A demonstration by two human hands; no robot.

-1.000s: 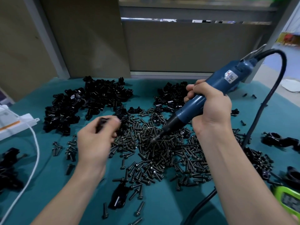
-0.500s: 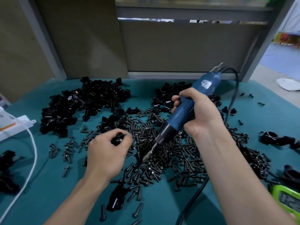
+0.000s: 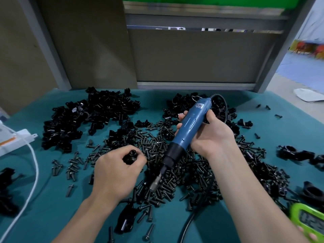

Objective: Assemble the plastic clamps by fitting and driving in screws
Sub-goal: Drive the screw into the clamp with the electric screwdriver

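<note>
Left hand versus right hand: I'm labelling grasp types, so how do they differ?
The left hand pinches a small black clamp at its fingertips; the right hand wraps around the blue screwdriver. The left hand shows its back; the right hand shows its palm side. The left hand is nearer the camera than the right hand. Both are bare and hold something over the screws.

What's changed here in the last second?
The right hand swung the blue screwdriver down and nearer, its tip now over the screws. The left hand drew nearer too, still pinching a black clamp piece. The clamp pile stayed put.
</note>
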